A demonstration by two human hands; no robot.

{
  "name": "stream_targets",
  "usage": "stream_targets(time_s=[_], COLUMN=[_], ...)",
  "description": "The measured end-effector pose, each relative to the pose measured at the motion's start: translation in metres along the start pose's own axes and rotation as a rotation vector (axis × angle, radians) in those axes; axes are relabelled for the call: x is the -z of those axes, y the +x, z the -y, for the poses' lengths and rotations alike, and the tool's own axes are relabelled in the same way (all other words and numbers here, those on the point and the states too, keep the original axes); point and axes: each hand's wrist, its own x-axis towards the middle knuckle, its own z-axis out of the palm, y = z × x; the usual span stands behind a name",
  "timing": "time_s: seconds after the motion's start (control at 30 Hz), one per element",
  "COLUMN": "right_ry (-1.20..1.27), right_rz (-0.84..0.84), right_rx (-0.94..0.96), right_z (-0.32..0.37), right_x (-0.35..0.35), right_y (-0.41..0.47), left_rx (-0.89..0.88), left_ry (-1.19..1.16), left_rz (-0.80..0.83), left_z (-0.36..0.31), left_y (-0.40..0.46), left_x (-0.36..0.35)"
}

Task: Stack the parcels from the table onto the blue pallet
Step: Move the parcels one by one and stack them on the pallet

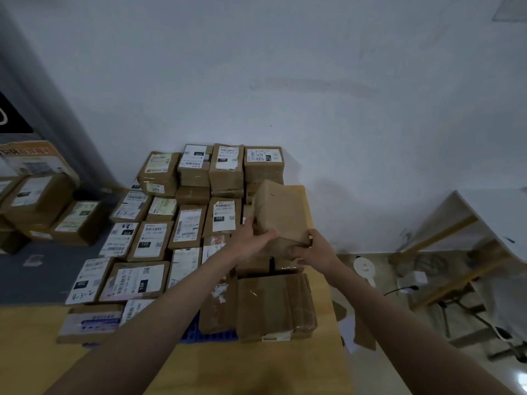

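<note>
**A:** How far along are you?

**B:** Well along, I'd judge. Biggest thing first: the stack [182, 223] is already many parcels wide and at least two layers high at the back against the wall [285, 81]. Nearly all of them lie label up. The pallet [199, 333] only shows as a strip of blue at the near edge, between the parcels.

**A:** And the table?

**B:** The table [256, 372] is the yellow surface under my arms. A few parcels seem to sit at its far edge, the taped one [275, 306] on the right and the flat one [91, 323] on the left, though I can't tell for certain whether they rest on the table or on the pallet. If on the table, those are what's left.

**A:** What's in your hands?

**B:** One plain brown box [281, 213], tilted, held up over the right side of the stack, just in front of the back row. My left hand [251, 240] grips its near left corner, fingers curled round the edge. My right hand [313, 252] clamps the near lower corner from the right and beneath.

**A:** So it isn't down yet?

**B:** No. It's in the air, not yet set on anything.
</note>
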Motion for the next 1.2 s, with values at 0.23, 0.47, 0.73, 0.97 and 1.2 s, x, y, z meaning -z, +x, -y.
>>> stream_targets(time_s=[0.23,0.47,0.73,0.97,1.2], right_ry=[-0.106,-0.191,-0.320,-0.422,-0.452], right_rz=[0.017,0.029,0.106,0.181,0.166], right_rx=[0.088,0.114,0.048,-0.047,-0.044], right_z=[0.028,0.051,0.023,0.008,0.013], right_x=[0.009,0.002,-0.030,-0.039,-0.046], right_y=[0.049,0.102,0.128,0.135,0.144], left_rx=[0.009,0.018,0.137,0.189,0.200], left_ry=[0.044,0.063,0.185,0.259,0.258], left_rz=[0.028,0.046,0.118,0.190,0.177], left_z=[-0.004,0.003,0.045,0.070,0.072], left_y=[0.046,0.102,0.133,0.138,0.151], left_x=[0.029,0.055,0.048,0.038,0.043])
